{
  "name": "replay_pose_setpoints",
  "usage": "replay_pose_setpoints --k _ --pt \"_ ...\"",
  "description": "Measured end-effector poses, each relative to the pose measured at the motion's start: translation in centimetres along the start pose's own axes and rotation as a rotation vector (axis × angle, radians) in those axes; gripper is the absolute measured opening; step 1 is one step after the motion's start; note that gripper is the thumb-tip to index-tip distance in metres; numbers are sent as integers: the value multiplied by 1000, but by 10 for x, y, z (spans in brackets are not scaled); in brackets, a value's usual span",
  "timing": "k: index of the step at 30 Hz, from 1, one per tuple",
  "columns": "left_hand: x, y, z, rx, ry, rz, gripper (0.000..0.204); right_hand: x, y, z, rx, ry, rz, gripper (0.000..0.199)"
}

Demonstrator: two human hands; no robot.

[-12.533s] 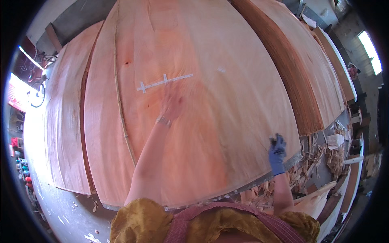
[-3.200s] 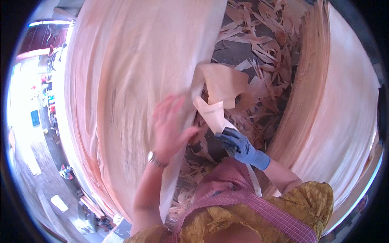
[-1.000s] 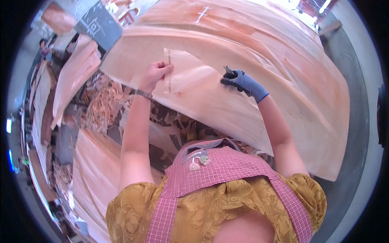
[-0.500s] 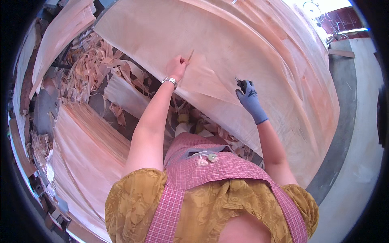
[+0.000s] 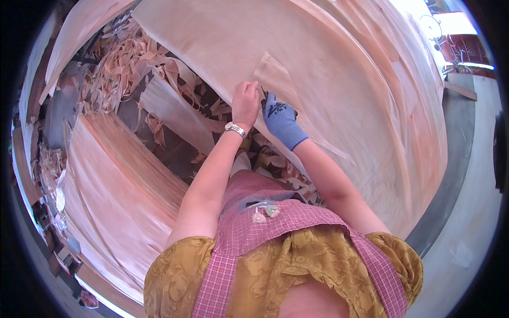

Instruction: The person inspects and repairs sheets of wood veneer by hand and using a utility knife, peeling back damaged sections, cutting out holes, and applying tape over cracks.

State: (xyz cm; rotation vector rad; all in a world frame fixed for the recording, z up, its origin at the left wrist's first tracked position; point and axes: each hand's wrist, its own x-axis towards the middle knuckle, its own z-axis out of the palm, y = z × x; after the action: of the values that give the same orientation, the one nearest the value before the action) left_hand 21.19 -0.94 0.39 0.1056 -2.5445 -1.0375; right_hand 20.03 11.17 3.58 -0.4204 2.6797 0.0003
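Observation:
A wide, thin pinkish wood veneer sheet lies spread before me. My bare left hand, with a metal watch at the wrist, is at its near left edge. Its fingers are pressed together, and what they pinch is too small to make out. Close beside it, my right hand in a blue-grey glove is closed on a small dark-handled tool, largely hidden by the fingers. Just beyond both hands, a narrow loose piece of veneer rests on the sheet.
Tangled veneer scraps cover the floor at the left. A thick stack of veneer sheets stands at my lower left, with a loose strip beyond it. A dark floor band curves along the right. My feet are among scraps below the sheet's edge.
My right hand has moved left with the tool and now meets my left hand. My left hand has come slightly nearer and to the right. The narrow veneer piece now shows separately on the sheet.

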Motion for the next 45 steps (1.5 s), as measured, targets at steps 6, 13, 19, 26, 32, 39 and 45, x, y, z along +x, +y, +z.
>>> replay_pose_setpoints --k 6,13,19,26,32,39,45 --pt "0 -6 9 170 -21 51 25 -6 -10 2 -3 -91 -11 33" --pt "-5 12 -4 159 -108 -34 44 -49 66 1 -103 -149 -267 32" --pt "-3 15 -4 215 -122 -47 61 -55 173 -44 -279 -296 -395 25" --pt "-6 22 -5 206 -138 -151 69 4 98 -55 -279 105 -552 20" --pt "-2 18 -5 214 -137 -130 69 48 72 -43 -463 108 -585 21" --pt "-4 22 -9 224 -191 -168 69 -45 104 -11 -287 -113 -226 24" --pt "0 24 -8 252 -208 -182 70 -128 122 18 -281 -138 28 21"
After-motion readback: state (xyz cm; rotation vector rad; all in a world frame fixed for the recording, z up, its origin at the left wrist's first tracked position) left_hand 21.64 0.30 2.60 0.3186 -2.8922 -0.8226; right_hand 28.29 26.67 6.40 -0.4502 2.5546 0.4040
